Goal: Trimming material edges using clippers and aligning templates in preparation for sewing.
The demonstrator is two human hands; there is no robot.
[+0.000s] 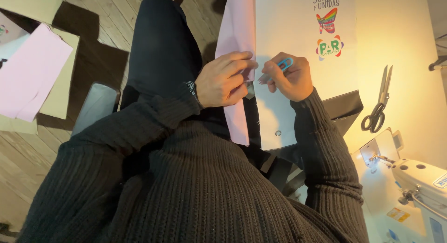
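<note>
Head view, read left to right; at far left I note loose pink sheets (32, 70) lying on tan cardboard (58, 91) on the wooden floor (107, 19), well apart from the work; next comes the person's dark-trousered leg (160, 47), then the left hand (226, 79), closed in a pinch on the edge of a long pink fabric strip (238, 33); thumb and fingers press the strip where it meets the white printed panel (288, 84); the strip's long axis runs up and down the picture, from the top edge past the hand to a lower end near the torso, and the seam line between pink and white follows the same axis; just beside it, nearly fingertip to fingertip, the right hand (291, 77) is closed around small blue-handled snips (278, 68), whose tip points leftward toward the pinched edge; so the blade lies across the strip's axis, and the pinch point sits immediately left of the tip; I judge the right hand is the one nearer the cut point, the left merely holding; whether the blades are apart I cannot tell; further right, black-handled scissors (378, 108) rest untouched on the pale table (409, 47); at lower right a white sewing machine (419, 187) stands, idle as far as I can see.
</note>
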